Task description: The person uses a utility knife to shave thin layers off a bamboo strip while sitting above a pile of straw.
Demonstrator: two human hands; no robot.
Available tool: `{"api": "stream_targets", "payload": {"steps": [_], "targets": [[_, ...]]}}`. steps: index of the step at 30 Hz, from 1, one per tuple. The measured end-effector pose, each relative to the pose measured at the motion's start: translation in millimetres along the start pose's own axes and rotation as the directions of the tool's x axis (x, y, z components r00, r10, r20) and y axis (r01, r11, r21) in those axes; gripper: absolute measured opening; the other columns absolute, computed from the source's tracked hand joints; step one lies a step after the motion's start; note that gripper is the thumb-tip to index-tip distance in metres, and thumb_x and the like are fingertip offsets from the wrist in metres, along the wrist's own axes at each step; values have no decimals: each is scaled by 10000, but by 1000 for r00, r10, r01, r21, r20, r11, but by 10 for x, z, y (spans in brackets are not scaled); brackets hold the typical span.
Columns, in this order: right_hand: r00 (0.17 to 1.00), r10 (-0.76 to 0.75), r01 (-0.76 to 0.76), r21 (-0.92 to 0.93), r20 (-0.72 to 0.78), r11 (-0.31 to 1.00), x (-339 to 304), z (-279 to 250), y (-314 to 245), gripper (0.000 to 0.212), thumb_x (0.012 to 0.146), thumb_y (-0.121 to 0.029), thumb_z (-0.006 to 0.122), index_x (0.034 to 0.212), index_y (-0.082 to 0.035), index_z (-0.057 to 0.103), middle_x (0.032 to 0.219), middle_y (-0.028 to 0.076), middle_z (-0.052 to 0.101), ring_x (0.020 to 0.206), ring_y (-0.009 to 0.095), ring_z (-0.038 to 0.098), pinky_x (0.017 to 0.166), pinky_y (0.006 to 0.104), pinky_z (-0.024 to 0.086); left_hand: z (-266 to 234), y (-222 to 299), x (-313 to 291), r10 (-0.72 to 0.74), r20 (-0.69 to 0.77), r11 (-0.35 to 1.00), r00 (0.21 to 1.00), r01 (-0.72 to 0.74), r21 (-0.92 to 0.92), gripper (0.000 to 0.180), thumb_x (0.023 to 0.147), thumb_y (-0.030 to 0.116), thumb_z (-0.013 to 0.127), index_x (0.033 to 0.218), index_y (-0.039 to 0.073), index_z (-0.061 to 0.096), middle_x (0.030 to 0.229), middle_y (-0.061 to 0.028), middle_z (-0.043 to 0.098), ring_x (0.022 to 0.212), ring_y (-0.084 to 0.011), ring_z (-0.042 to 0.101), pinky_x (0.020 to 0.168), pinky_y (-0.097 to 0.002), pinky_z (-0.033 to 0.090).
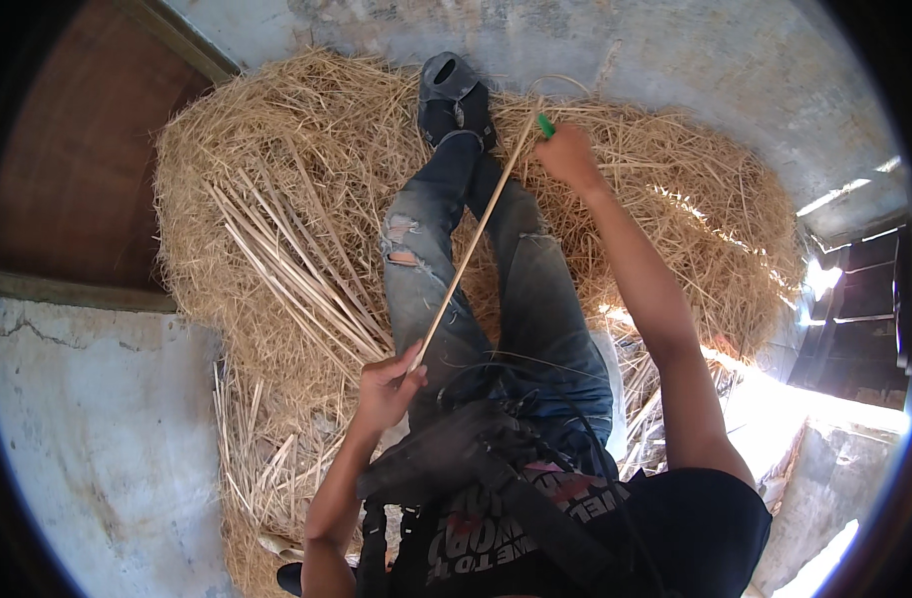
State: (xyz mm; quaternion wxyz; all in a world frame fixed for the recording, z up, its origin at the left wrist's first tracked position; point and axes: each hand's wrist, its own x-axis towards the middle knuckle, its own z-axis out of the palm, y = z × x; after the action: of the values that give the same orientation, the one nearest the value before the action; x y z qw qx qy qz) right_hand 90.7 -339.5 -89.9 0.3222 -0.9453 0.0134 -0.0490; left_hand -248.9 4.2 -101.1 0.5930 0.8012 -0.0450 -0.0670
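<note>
A long, thin pale strip (473,241), which looks like split bamboo, slants across my outstretched legs. Its lower end is pinched between the thumb and fingers of my left hand (388,387). Out near the strip's far end, my right hand (569,157) is closed round a tool with a green handle (545,126). Whatever blade or tip the tool has cannot be made out. A thin curl (565,82) of pale material shows just beyond the strip's far end. To the left of my legs lies a bundle of similar pale strips (291,274).
Heaped straw (306,115) lies under and around my legs. Pale walls (87,439) stand at the left and the far side, with a brown panel (87,149) at far left. More loose strips (242,439) lie near my left arm. Bright sunlight falls at right.
</note>
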Motion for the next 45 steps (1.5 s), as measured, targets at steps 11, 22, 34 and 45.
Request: {"api": "stream_targets", "payload": {"steps": [11,22,34,45], "targets": [[951,-218,282,323,-221,903,-602,98,-356,504,799,-113,705,1298,-119,632,741,181,686,688,380,687,654,483,545,71,-134,284,-18,-252,999,967,27,31,405,958,50,728,1358,15,674,820,-16,726,666,-29,594,588,-207,458],[756,-652,626,229,60,746,-1433,553,-518,993,691,-101,732,1599,-318,393,795,100,723,671,346,705,629,456,585,174,59,502,-68,-219,997,973,59,-49,445,995,45,690,1425,-27,599,982,-47,721,814,-72,657,714,-227,542],[676,-700,648,266,230,714,-1990,660,-647,948,702,-188,749,1585,-298,422,707,92,656,632,342,677,583,465,549,197,-21,630,-30,-323,996,946,56,71,464,986,44,700,1428,-41,590,873,13,688,711,-18,572,626,-191,471],[688,-696,639,284,205,715,-2158,744,-720,891,726,-207,739,1561,-291,440,711,85,657,650,327,693,577,451,555,238,171,622,219,-374,905,901,-45,422,475,881,47,778,1348,37,693,643,16,561,541,-5,394,486,-218,352]]}}
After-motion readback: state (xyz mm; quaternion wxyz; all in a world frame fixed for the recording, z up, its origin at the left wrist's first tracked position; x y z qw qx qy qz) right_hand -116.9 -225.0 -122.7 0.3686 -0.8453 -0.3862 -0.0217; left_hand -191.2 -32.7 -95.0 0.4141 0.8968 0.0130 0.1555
